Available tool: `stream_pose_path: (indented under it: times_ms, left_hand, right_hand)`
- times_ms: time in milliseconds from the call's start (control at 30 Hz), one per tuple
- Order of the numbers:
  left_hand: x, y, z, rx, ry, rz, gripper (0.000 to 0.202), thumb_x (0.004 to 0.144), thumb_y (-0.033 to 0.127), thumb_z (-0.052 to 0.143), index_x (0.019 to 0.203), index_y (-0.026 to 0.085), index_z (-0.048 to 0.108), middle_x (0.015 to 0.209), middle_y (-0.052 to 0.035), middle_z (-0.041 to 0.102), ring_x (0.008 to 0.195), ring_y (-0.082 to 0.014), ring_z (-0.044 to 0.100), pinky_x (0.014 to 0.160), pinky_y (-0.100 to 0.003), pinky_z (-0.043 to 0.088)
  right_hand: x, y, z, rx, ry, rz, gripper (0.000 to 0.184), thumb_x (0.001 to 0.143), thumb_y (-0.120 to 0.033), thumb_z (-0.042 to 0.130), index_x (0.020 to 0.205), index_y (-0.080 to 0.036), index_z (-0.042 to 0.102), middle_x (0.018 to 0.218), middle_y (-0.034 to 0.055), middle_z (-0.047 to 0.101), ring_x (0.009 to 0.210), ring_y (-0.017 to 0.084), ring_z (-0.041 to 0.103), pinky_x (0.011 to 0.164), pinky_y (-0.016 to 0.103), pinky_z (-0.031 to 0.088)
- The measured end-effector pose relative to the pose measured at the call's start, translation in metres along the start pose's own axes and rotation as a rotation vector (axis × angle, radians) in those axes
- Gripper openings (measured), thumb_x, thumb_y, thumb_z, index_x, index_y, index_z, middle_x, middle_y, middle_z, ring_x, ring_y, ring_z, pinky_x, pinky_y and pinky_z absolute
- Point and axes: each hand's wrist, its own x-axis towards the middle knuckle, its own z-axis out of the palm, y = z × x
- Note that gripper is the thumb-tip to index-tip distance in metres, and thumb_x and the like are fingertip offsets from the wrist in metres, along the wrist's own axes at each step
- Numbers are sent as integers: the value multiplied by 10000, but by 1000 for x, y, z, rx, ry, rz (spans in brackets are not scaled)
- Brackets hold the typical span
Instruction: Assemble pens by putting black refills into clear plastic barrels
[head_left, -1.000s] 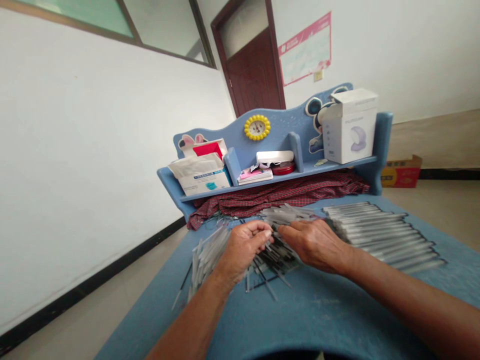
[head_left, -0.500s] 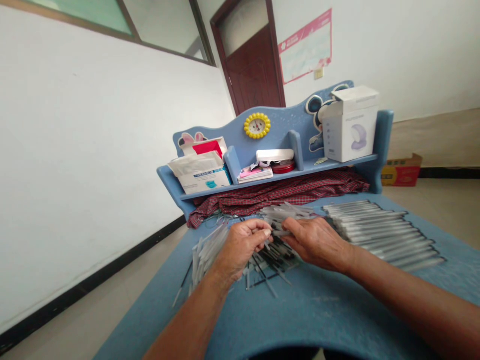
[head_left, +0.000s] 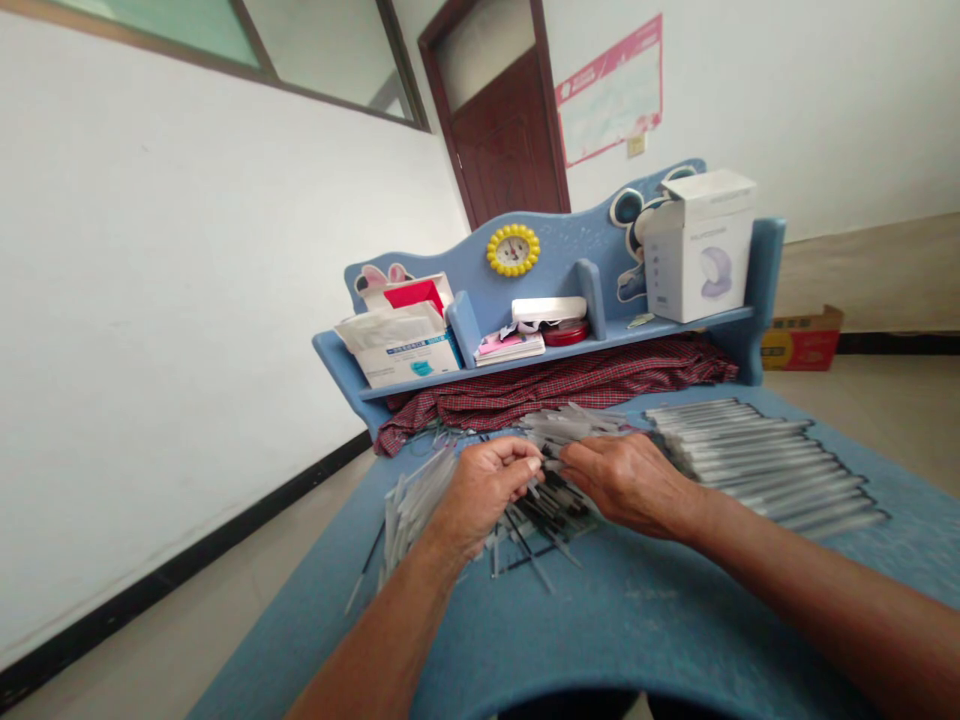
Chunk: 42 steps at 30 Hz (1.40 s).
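My left hand (head_left: 491, 490) is pinched closed over the middle of the table, its fingertips on something thin and mostly hidden. Close beside it, my right hand (head_left: 630, 480) is also closed, with a pale translucent tube (head_left: 552, 466) at its fingertips. Under and between both hands lie loose dark, thin rods (head_left: 529, 540) that look like pen refills. A heap of clear plastic tubes (head_left: 409, 505) is left of my left hand, and another heap of tubes (head_left: 574, 422) lies behind the hands. To the right, clear tubes with dark ends (head_left: 765, 465) lie side by side in a row.
The blue table (head_left: 600, 630) carries a shelf (head_left: 465, 335) at its back. On the shelf stand a white box (head_left: 701, 250), a mask box (head_left: 412, 360) and a red round case (head_left: 566, 333). A checked cloth (head_left: 540, 385) is bunched beneath it. A carton (head_left: 802, 340) sits on the floor.
My right hand has turned slightly, its fingers now more curled and lower over the knuckles. My left hand stays nearly still, and the heaps look the same.
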Motion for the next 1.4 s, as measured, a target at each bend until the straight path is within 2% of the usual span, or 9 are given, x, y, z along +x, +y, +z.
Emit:
stream_pose_path:
  times_ms: [300,400,500,633,800,1033,1167,1267,1400]
  left_hand:
    - [-1,2,0,75,-16,74,120,680,221,616,745,135,667,594,26,586,525,-82,452,525,-214,339]
    - [-2,3,0,94,-21,79,120,676,217,618,750,136,668,603,28,583,527,-84,451,530,-217,345]
    - [-2,4,0,112,-21,89,126,679,221,621,758,137,670,614,26,587,524,-82,448,534,-218,349]
    - [-2,3,-1,133,-27,95,113,682,218,620,744,137,668,609,24,583,530,-86,458,536,-218,355]
    - [-2,3,-1,124,-5,85,122,681,219,627,761,138,669,627,19,586,546,-89,468,536,-213,356]
    - [-2,4,0,114,-27,87,109,687,220,638,750,135,662,613,28,581,530,-79,461,544,-210,364]
    - [-3,4,0,121,-26,78,123,688,230,638,759,132,659,613,22,579,533,-84,465,537,-211,360]
    - [-3,5,1,117,-24,79,116,685,228,635,750,133,653,616,23,570,538,-84,467,535,-209,358]
    - [-2,4,0,113,-22,83,110,685,221,633,751,134,650,614,24,566,533,-82,465,531,-208,360]
  right_hand:
    - [3,0,-1,242,-154,117,261,950,-242,371,777,-177,555,660,25,603,562,137,530,546,270,292]
    - [3,-1,-3,373,-172,260,111,892,-267,484,874,-188,561,668,10,596,586,146,540,556,258,316]
    - [3,-1,-3,459,-170,373,176,796,-230,597,956,-200,530,674,-15,578,596,144,529,562,248,328]
    - [3,0,-2,520,-155,343,34,817,-197,548,819,-208,516,634,-32,507,578,124,473,560,242,319]
    - [4,1,-3,530,-162,238,219,903,-245,440,703,-195,514,650,-5,509,602,128,485,586,257,327]
    - [4,-2,-4,489,-163,378,212,802,-232,586,1004,-188,545,696,-4,582,611,147,524,584,257,350]
    - [5,-1,-3,493,-143,303,31,836,-188,527,810,-195,542,662,-16,544,592,127,491,568,246,339]
    - [5,0,-2,496,-139,213,208,906,-217,444,724,-192,542,648,-5,538,593,126,495,575,250,345]
    - [3,0,-2,474,-123,239,129,899,-249,478,884,-194,594,725,18,609,660,153,561,609,262,376]
